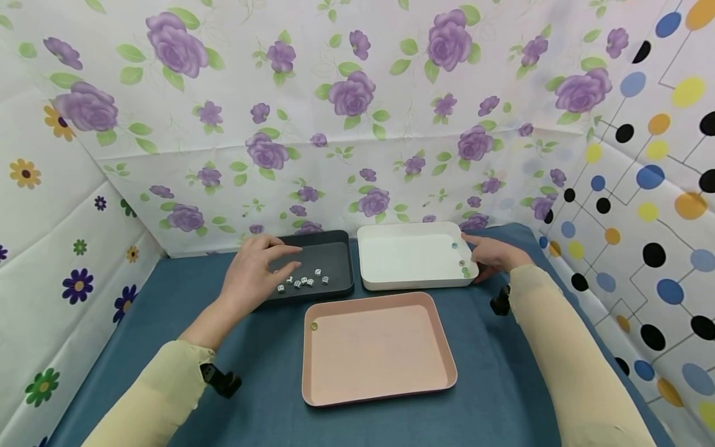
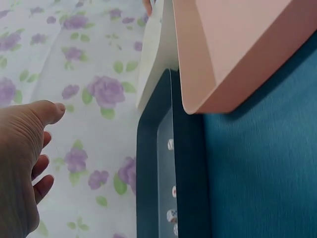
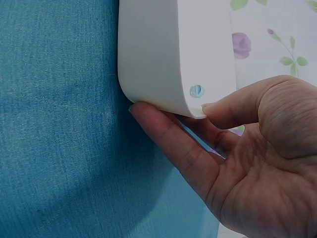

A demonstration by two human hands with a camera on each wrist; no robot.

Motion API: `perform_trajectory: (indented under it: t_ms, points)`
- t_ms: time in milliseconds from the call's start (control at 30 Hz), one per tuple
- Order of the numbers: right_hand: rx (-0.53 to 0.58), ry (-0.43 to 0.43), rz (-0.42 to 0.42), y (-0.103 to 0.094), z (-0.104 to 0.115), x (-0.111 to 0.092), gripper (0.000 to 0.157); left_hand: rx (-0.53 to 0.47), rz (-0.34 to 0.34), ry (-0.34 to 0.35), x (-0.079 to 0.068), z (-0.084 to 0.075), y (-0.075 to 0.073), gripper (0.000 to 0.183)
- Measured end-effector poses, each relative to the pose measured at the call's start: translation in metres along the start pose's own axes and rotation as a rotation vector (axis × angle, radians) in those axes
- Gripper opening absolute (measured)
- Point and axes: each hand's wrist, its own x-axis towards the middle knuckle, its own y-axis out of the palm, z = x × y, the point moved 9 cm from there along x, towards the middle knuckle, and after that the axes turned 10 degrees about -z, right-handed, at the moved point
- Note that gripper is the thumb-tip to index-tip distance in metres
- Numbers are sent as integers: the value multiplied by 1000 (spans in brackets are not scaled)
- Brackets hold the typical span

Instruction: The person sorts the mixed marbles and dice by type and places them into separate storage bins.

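My right hand grips the right end of a white tray, thumb on the rim and fingers against the outer wall in the right wrist view. A few small glass marbles lie at that end; a blue-and-clear marble shows near the thumb. Over the left part of a dark grey tray hovers my left hand, thumb and fingers apart. Nothing shows between them. Several white dice lie in the dark tray, some possibly hidden behind that hand.
Nearer to me, a pink tray holds one yellowish marble at its upper left corner. All three trays stand on a blue cloth. Flowered sheeting rises behind, with patterned sheets at both sides.
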Motion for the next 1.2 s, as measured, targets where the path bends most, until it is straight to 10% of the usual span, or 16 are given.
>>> perform_trajectory:
  t_ms: [733, 1200]
  points:
    - [5, -3, -2, 1, 3, -1, 87, -24, -33, 250, -15, -56, 1, 28]
    - [11, 3, -7, 1, -1, 2, 87, 216, 166, 289, -43, -57, 43, 22]
